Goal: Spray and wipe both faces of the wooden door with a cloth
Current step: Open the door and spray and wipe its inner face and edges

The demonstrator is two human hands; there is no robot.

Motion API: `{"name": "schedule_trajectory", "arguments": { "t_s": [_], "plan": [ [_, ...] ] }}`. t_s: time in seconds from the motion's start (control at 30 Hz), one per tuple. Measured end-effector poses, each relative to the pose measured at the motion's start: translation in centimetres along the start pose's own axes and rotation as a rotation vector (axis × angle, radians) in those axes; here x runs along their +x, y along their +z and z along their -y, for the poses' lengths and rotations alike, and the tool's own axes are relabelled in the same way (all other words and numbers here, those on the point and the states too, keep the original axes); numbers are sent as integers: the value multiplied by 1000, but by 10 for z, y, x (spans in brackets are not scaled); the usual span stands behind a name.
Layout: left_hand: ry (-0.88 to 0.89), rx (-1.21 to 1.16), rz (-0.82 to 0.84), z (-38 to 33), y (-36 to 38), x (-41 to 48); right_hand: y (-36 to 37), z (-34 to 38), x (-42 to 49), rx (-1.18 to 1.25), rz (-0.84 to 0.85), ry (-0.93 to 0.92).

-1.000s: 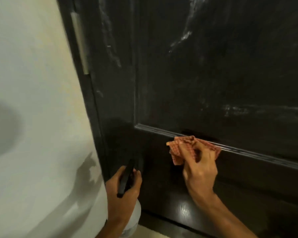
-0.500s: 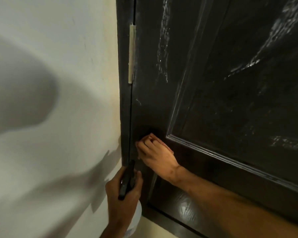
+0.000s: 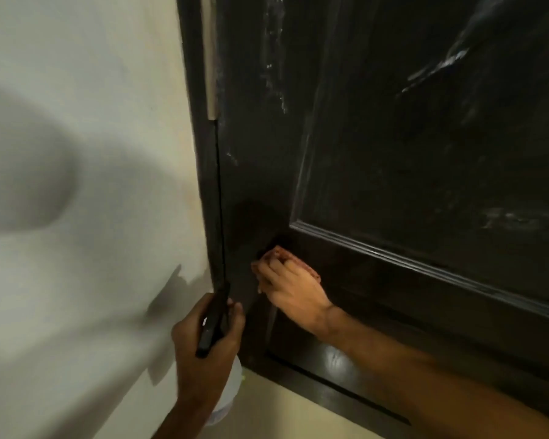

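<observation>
Your right hand (image 3: 293, 291), centre frame, has its fingers curled over the cloth (image 3: 287, 255) and presses it to the door (image 3: 393, 137) near the hinge edge, beside the panel's lower corner. Your left hand (image 3: 208, 343), lower centre, grips the spray bottle (image 3: 227, 397) at its neck. Upper frame shows white streaks (image 3: 274, 58), so this face looks only part-wiped. Other face out of sight; can't tell its state.

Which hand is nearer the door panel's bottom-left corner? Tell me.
Right. The right hand, holding the cloth, is just below that corner; the left hand, gripping the spray bottle, is lower, by the door's hinge edge.
</observation>
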State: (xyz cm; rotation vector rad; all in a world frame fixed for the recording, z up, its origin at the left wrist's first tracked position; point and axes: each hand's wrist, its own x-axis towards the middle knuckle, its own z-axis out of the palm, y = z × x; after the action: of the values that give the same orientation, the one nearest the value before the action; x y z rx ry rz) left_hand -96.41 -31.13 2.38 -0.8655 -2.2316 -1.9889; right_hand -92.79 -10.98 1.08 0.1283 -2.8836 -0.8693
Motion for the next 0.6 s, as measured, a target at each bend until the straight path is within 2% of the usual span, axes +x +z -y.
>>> {"name": "schedule_trajectory", "arguments": {
  "t_s": [0.1, 0.17, 0.27, 0.43, 0.5, 0.53, 0.57, 0.6],
  "plan": [
    [-48, 29, 4, -17, 3, -4, -26, -27, -35, 61, -220, 238],
    [-78, 45, 42, -44, 27, -8, -37, -48, -90, 37, -202, 279],
    [-55, 51, 90, -84, 52, -15, -41, -60, -144, 35, -136, 165],
    [23, -85, 243, -140, 121, -43, -49, -90, -227, 118, -283, 472],
    [41, -89, 275, -147, 144, -59, -38, -84, -265, 136, -185, 421],
    [48, -99, 324, -152, 164, -74, -36, -84, -296, 159, -163, 452],
    [39, -111, 343, -155, 167, -80, -33, -83, -311, 214, -217, 503],
    [32, -137, 386, -160, 180, -89, -34, -87, -339, 308, -285, 665]
  ]
}}
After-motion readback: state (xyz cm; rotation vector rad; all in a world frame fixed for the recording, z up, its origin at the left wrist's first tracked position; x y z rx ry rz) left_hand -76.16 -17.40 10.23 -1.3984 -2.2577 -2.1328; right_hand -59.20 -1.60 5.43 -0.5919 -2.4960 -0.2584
